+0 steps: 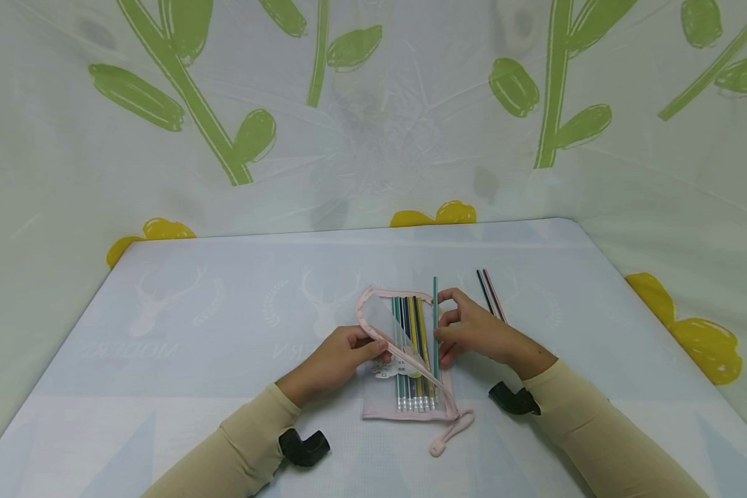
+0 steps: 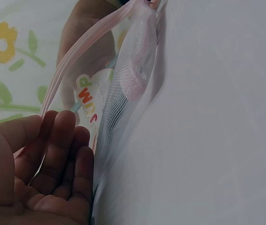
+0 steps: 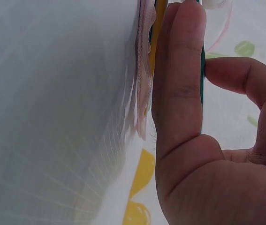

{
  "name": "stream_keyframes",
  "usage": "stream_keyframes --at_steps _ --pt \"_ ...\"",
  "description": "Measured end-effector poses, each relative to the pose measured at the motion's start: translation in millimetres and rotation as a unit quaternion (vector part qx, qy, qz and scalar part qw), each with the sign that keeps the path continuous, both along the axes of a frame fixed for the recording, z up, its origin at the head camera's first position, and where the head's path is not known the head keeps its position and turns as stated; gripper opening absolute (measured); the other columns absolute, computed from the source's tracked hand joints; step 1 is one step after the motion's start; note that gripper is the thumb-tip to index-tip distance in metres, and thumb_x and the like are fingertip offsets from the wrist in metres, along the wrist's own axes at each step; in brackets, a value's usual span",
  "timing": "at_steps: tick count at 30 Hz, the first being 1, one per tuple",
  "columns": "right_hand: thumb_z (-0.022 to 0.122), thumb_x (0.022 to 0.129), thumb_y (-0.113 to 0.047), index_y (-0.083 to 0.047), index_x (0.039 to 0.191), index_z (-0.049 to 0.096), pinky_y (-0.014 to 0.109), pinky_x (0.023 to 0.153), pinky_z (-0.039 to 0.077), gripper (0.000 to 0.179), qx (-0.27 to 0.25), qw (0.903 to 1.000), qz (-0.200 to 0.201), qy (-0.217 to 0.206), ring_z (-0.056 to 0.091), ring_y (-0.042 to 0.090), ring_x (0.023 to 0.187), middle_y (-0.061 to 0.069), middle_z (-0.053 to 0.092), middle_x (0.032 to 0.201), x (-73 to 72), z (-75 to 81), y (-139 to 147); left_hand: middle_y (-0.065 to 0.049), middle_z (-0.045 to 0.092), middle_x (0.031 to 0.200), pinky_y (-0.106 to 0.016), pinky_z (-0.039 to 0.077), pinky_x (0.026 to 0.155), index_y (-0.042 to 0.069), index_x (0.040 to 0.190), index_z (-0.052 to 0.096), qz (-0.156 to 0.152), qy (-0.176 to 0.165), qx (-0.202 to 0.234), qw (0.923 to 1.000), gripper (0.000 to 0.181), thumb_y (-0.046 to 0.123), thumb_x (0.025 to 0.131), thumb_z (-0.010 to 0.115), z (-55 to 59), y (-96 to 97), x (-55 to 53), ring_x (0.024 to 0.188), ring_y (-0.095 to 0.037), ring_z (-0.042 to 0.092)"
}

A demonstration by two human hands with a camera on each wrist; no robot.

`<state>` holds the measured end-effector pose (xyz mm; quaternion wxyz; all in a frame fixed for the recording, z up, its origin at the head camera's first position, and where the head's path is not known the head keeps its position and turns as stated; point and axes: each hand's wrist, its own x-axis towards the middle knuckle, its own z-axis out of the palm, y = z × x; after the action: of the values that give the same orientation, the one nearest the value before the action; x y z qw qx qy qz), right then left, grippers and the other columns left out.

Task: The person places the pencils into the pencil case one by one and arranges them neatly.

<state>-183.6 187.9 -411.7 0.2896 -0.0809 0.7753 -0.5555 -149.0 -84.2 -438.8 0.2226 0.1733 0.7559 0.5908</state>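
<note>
A mesh pencil case (image 1: 376, 404) with pink zipper trim lies on the table, its top flap lifted. My left hand (image 1: 339, 356) pinches the pink edge (image 2: 72, 58) of that flap between thumb and fingers. Several striped pencils (image 1: 414, 332) lie side by side inside, metal ends toward me. My right hand (image 1: 468, 330) holds a green pencil (image 1: 436, 304) lengthwise at the case's right side, its lower part over the case. In the right wrist view, the green pencil (image 3: 202, 91) sits between thumb and straight fingers (image 3: 184, 70). A label with colored letters (image 2: 87, 96) shows through the mesh.
Two more pencils (image 1: 489, 290), one dark and one reddish, lie behind my right hand. A pink pull loop (image 1: 453, 431) hangs off the case's near right corner. Black curved pieces (image 1: 305, 448) show at both wrists. A leaf-printed curtain (image 1: 386, 138) stands behind the table (image 1: 180, 387).
</note>
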Motion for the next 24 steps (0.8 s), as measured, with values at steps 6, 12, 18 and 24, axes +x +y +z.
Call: stream_keyframes --at_steps 6,12,18,24 --pt "0.061 0.091 -0.006 -0.007 0.145 0.018 0.039 0.070 0.061 0.069 0.006 1.0000 -0.001 0.001 0.072 0.028 0.070 0.015 0.057 0.100 0.7 0.5 -0.7 -0.010 0.074 0.102 -0.030 0.049 0.100 0.001 0.115 0.068 0.001 -0.004 0.000 1.0000 0.029 0.024 0.103 0.055 0.5 0.0 0.0 0.102 -0.011 0.067" --pt "0.062 0.092 -0.007 -0.013 0.156 0.008 0.038 0.071 0.060 0.083 0.020 0.9998 -0.004 0.003 0.072 0.026 0.071 0.018 0.059 0.105 1.8 2.6 -1.5 -0.011 0.074 0.103 -0.029 0.049 0.099 0.001 0.116 0.068 0.001 -0.005 0.002 1.0000 0.029 0.024 0.103 0.056 0.1 -0.1 0.2 0.101 -0.011 0.067" --pt "0.064 0.092 -0.008 -0.022 0.159 0.001 0.038 0.072 0.060 0.093 0.035 0.9993 -0.010 0.006 0.073 0.027 0.071 0.018 0.060 0.110 0.2 0.7 -0.7 -0.011 0.074 0.103 -0.027 0.049 0.098 0.001 0.117 0.068 0.000 -0.005 0.002 1.0000 0.029 0.024 0.103 0.055 -0.6 -0.3 -0.2 0.102 -0.011 0.067" --pt "0.064 0.091 -0.008 -0.024 0.160 -0.002 0.040 0.069 0.061 0.097 0.025 0.9997 0.004 0.005 0.072 0.027 0.069 0.018 0.060 0.107 0.3 1.4 -0.7 -0.011 0.074 0.103 -0.028 0.048 0.099 0.001 0.117 0.068 0.003 -0.007 -0.001 1.0000 0.029 0.024 0.103 0.056 0.1 -0.3 -0.3 0.102 -0.011 0.067"
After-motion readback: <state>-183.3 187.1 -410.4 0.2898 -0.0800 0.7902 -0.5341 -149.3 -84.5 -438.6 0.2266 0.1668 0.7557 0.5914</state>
